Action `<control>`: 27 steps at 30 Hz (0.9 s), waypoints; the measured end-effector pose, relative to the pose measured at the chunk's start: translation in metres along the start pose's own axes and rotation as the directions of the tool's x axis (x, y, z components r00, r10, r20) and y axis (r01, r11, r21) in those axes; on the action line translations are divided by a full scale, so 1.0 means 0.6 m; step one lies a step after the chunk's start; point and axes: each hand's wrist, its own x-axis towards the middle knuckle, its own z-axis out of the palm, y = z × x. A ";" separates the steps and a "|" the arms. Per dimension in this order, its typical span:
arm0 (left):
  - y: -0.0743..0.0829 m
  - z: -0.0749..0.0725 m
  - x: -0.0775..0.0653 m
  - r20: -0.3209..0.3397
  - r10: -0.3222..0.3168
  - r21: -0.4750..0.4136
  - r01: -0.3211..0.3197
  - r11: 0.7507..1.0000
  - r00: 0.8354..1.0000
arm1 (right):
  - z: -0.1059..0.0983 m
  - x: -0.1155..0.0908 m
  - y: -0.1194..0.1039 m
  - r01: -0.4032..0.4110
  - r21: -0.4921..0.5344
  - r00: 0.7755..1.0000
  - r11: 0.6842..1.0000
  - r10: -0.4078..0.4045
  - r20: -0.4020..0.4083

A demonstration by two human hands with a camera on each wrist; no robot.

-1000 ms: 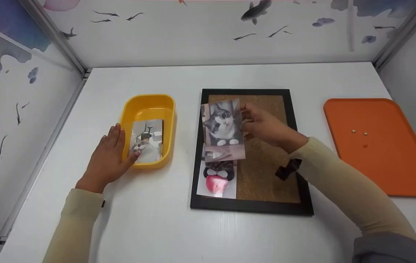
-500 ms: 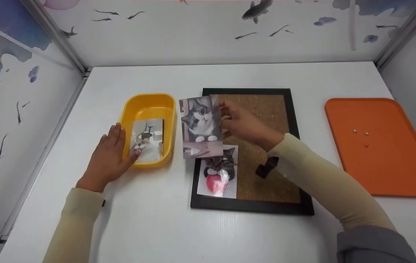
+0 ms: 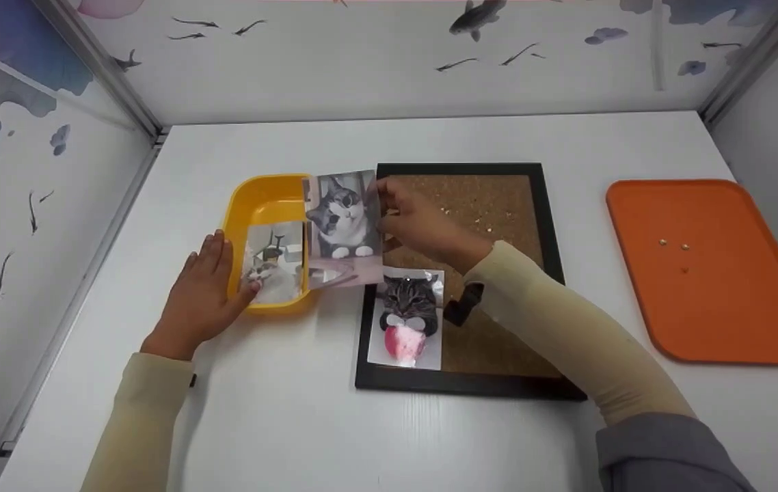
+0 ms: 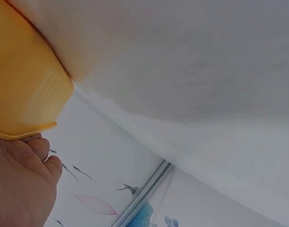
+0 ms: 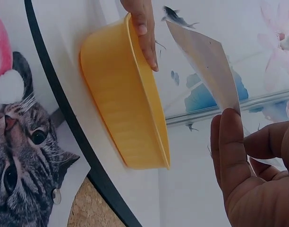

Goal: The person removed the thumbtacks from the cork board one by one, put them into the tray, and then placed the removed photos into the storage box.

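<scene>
My right hand [image 3: 420, 222] pinches a photo of a grey and white cat [image 3: 344, 232] by its right edge, holding it above the table. In the head view the photo overlaps the right side of a yellow tub [image 3: 279, 199]; the right wrist view shows its pale back [image 5: 208, 61]. My left hand [image 3: 199, 290] rests along the tub's left rim with fingers straight, thumb over the near rim. Inside the tub lie photos, a white cat picture [image 3: 274, 263] on top. A tabby cat photo [image 3: 408, 307] lies at the lower left of a black-framed cork board [image 3: 491, 342].
Right of the board lies an orange tray [image 3: 724, 301] with a few small pins [image 3: 685, 247] on it. Small pale specks [image 3: 478, 220] show on the upper cork. Printed wall panels [image 3: 361, 68] enclose the white table [image 3: 389, 437] at the back and sides.
My right hand has carried the grey and white cat photo leftward, from over the board to the tub's right side, uncovering the tabby photo. My left hand stays on the rim.
</scene>
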 end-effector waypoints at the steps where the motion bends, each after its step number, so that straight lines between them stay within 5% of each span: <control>1: 0.001 0.000 0.000 0.003 -0.003 0.001 0.003 1.000 1.000 | 0.003 0.003 -0.001 -0.006 0.000 1.000 1.000 0.006 -0.004; 19: -0.002 0.000 -0.001 -0.015 0.016 0.002 -0.016 1.000 1.000 | 0.061 0.071 0.015 -0.020 0.122 0.999 0.992 0.024 -0.025; 27: -0.003 0.001 -0.002 0.002 0.017 0.008 -0.018 1.000 1.000 | 0.077 0.088 0.031 -0.052 0.162 0.998 0.985 0.048 0.027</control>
